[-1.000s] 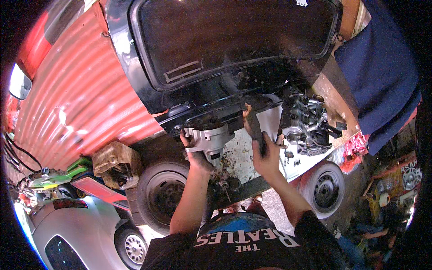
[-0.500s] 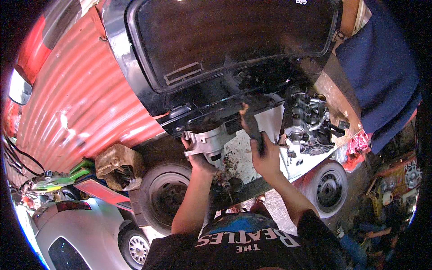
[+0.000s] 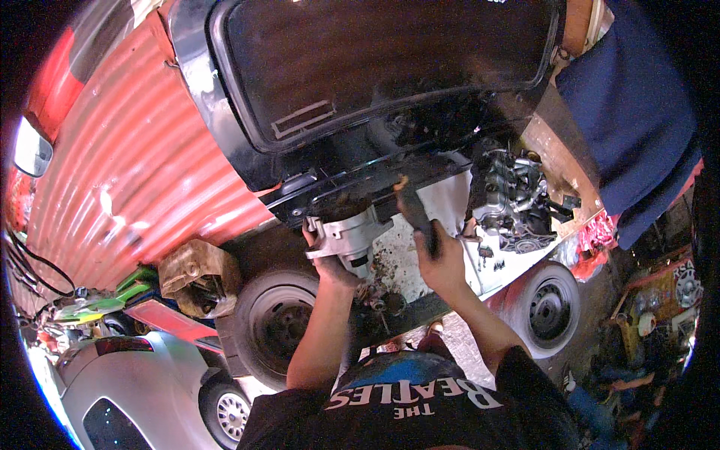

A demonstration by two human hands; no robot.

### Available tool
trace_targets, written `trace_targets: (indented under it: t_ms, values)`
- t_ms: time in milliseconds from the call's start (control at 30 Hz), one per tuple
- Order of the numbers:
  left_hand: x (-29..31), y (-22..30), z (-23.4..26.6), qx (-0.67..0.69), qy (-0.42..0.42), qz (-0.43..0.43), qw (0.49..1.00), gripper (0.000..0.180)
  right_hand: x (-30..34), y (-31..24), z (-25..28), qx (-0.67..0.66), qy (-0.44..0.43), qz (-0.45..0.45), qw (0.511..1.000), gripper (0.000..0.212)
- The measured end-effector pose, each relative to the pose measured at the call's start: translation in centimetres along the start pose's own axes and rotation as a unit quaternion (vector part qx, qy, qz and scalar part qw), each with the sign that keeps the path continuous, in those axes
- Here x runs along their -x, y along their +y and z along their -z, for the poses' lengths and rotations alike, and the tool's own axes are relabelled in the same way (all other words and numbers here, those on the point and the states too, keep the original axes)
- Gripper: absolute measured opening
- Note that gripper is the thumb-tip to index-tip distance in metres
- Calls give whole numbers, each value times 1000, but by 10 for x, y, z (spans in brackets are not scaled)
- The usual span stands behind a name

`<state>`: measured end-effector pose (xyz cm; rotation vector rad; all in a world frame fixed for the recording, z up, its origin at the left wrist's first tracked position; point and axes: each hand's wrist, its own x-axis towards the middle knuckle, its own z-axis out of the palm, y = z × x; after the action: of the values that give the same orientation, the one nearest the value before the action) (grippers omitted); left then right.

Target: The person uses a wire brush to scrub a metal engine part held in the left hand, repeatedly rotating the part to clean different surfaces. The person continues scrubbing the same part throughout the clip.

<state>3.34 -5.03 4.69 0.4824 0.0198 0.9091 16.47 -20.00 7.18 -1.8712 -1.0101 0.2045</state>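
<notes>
My left hand (image 3: 335, 271) grips a silver cast metal housing (image 3: 346, 234) from its left and underside, with a dark opening at its top. My right hand (image 3: 444, 264) is closed around a dark, long, flat tool (image 3: 414, 208) with a small tan tip; its exact kind is unclear. The tool points up and slightly left, just right of the housing and apart from it. Below and between the hands, dark grime and crumbs cover a white surface (image 3: 397, 266). A dirty round metal part (image 3: 382, 302) lies near that surface's front edge.
An engine assembly (image 3: 514, 196) rests at the right on the white surface, with small dark parts before it. A black car panel (image 3: 322, 169) stands behind. Wheels (image 3: 279, 322) flank the work area below. A cut-open brown container (image 3: 196, 274) sits left; a blue cloth (image 3: 637, 120) hangs right.
The tool in my right hand has shifted slightly left, its tip leaning closer to the housing. My left hand and the housing stay nearly in place.
</notes>
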Motion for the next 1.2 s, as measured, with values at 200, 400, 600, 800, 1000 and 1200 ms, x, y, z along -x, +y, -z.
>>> trace_targets:
  t_ms: [200,400,600,800,1000,1200]
  values:
    - [-3,-7,19,22,18,4,1000,71,18,-11,-9,18,17,144,989,30]
    - [-1,-4,11,-53,79,-5,995,76,25,-35,5,54,-27,254,965,43]
    - [13,-4,-23,-98,89,29,991,77,-7,-39,29,82,41,215,972,31]
    - [9,0,-26,-57,150,89,983,72,-46,-19,44,143,45,184,971,28]
    - [4,4,-22,-67,115,106,985,76,-41,-8,39,231,4,225,947,35]
    - [-4,5,-15,-50,130,111,984,73,-19,-26,29,226,-31,381,896,32]
